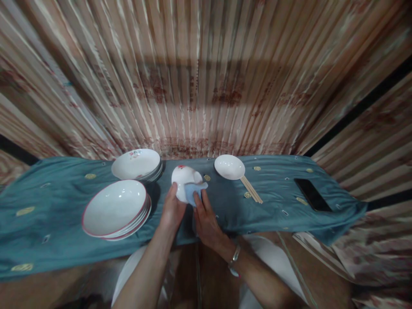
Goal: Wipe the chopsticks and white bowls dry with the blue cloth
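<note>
Left grip [173,209] holds white bowl [179,179] (curtain lettering [192,88] illegible).

from the held bowl [180,176], on the tablecloth [48,189]: far plate stack [137,166] at ten o'clock, near plate stack [116,210] at eight, dish [229,167] at two, chopsticks [252,190] then phone [312,195] at three.

no legible text, vertical character-like marks [192,89] on the patterned curtain [247,38], too blurred to read
</note>
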